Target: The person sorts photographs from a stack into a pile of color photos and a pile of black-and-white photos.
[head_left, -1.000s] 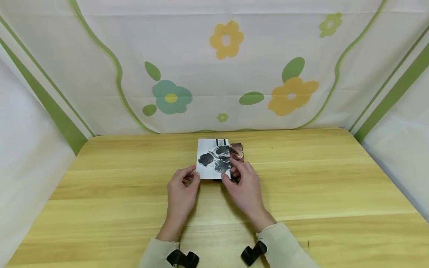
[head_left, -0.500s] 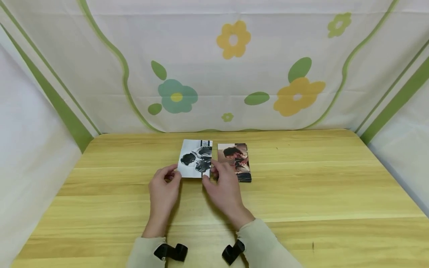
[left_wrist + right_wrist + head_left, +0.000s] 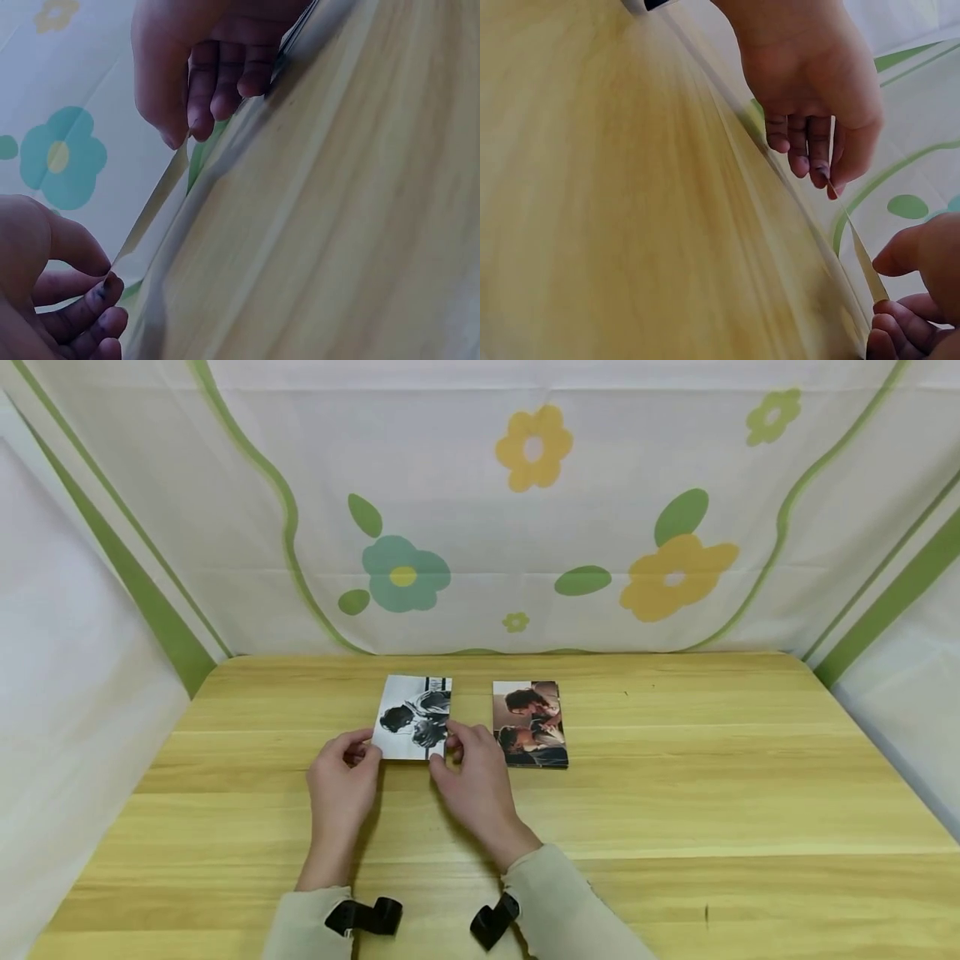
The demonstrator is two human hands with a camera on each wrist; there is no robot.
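A black-and-white photo card [image 3: 408, 714] is held between both hands in the head view. My left hand [image 3: 343, 785] pinches its lower left corner between thumb and fingers. At the lower right corner, my right hand [image 3: 476, 785] pinches it the same way. Both wrist views show the card edge-on, a thin strip [image 3: 155, 210] raised off the table and stretching from one hand to the other. Right of the hands, a stack of colour photo cards [image 3: 534, 727] lies on the table, the top one picturing two people.
The wooden table [image 3: 712, 793] reaches back to a white cloth [image 3: 465, 510] printed with flowers. White cloth sides with green stripes stand left and right. A black strap [image 3: 363, 917] sits on the left wrist and another [image 3: 495, 922] on the right.
Both hands have carried the black-and-white photo card leftward from over the stack. The colour photo stack, partly covered before, now shows almost fully. The head view has shifted slightly.
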